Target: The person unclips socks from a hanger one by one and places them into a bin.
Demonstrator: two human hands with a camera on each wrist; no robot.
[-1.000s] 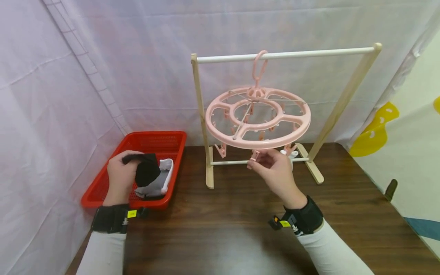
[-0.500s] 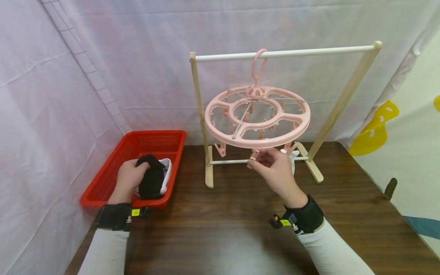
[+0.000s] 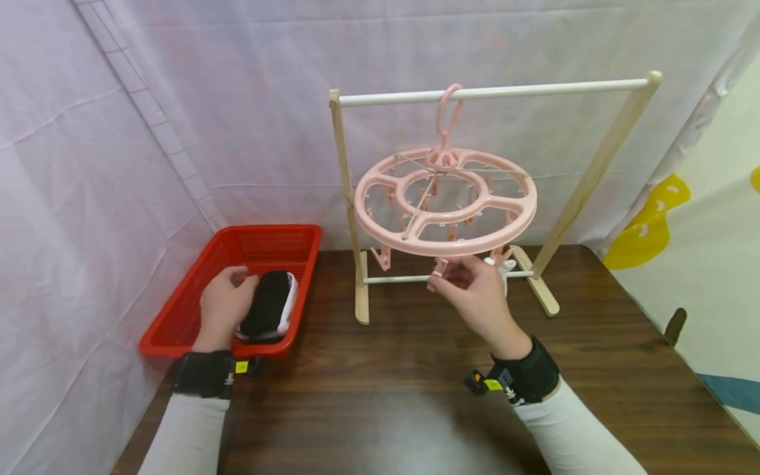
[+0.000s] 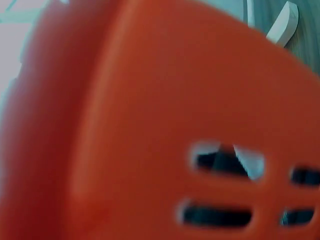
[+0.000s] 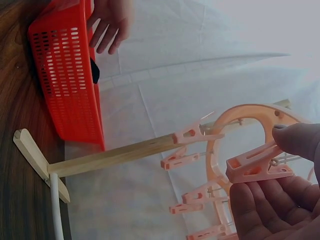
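In the head view my left hand (image 3: 227, 302) is over the red plastic basket (image 3: 160, 333), fingers loosely bent and empty beside a folded black cloth (image 3: 266, 307). That cloth lies on a white-edged grey one (image 3: 291, 305). The right wrist view shows the left hand (image 5: 112, 22) with fingers relaxed above the basket rim. My right hand (image 3: 475, 297) pinches a pink clothespin (image 5: 257, 162) between thumb and fingers. The clothespin hangs from the round pink drying hanger (image 3: 380, 227). In the left wrist view the basket wall (image 4: 150, 100) fills the frame, hiding the hand.
A wooden stand with a white bar (image 3: 546, 91) carries the hanger by its hook (image 3: 449, 112). Several other clothespins (image 3: 382, 258) dangle below the ring. Something white (image 3: 505, 267) hangs behind my right hand. Everything stands on a dark wood table (image 3: 356, 396).
My left hand lowered the black cloth into the basket, laid it on the grey one and let go. My right hand stays on the clothespin.
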